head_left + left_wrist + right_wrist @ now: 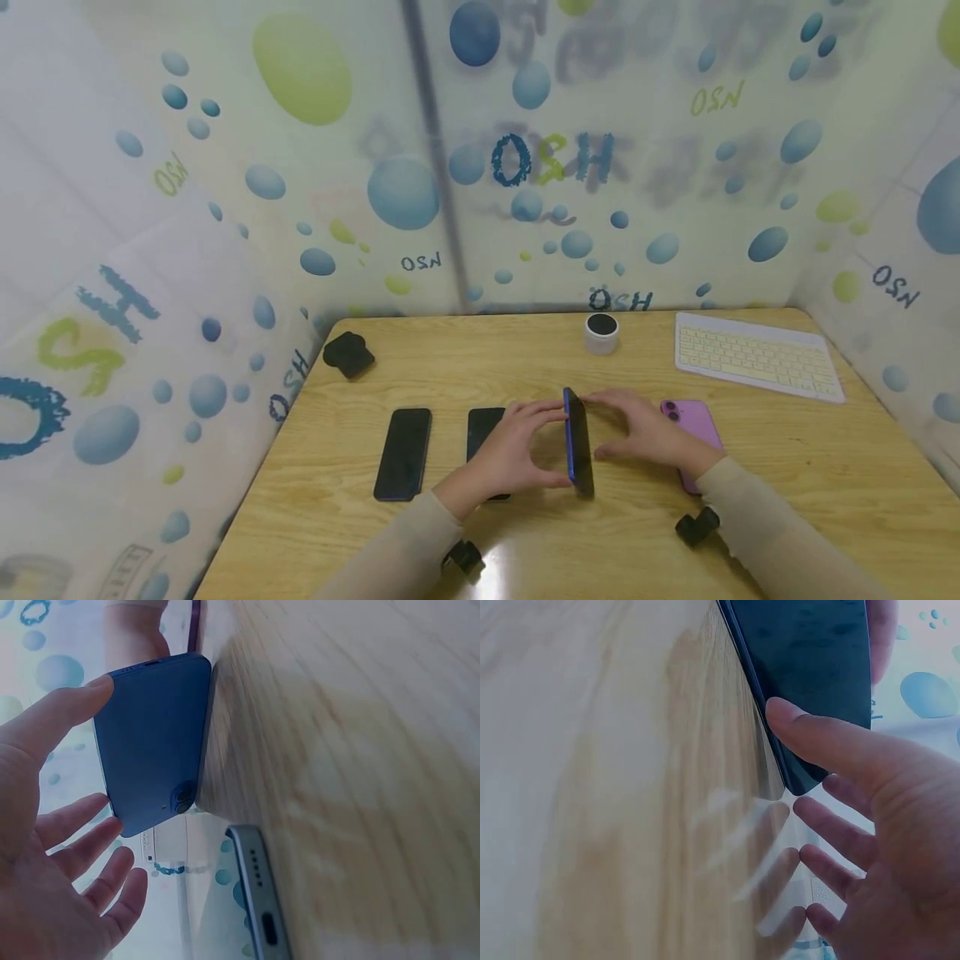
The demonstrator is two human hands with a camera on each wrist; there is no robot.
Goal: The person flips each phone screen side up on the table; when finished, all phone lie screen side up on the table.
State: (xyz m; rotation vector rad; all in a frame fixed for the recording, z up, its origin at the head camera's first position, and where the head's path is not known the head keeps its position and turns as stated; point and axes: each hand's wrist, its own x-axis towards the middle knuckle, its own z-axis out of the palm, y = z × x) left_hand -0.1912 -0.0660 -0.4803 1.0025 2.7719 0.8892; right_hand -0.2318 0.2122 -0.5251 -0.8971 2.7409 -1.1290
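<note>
A blue smartphone (570, 442) stands on its long edge on the wooden table, its dark screen facing right. My left hand (517, 450) holds it by the upper long edge, thumb at the near corner and fingertips toward the far end. To the right of the screen is my right hand (645, 429), its fingers loosely extended by the far end and its thumb beside the glass. In the left wrist view, the phone's blue back (154, 750) and camera bump are visible. A black-screened phone (483, 425) lies partly hidden under my left hand; a pink phone (697, 421) lies partly beneath my right wrist.
Farther left, another black-screened phone (403, 454) lies flat. A black lobed object (348, 354) sits at the back left. Toward the back right are a small white cylinder with a dark top (601, 337) and a white keyboard (757, 358). Patterned curtains surround the table.
</note>
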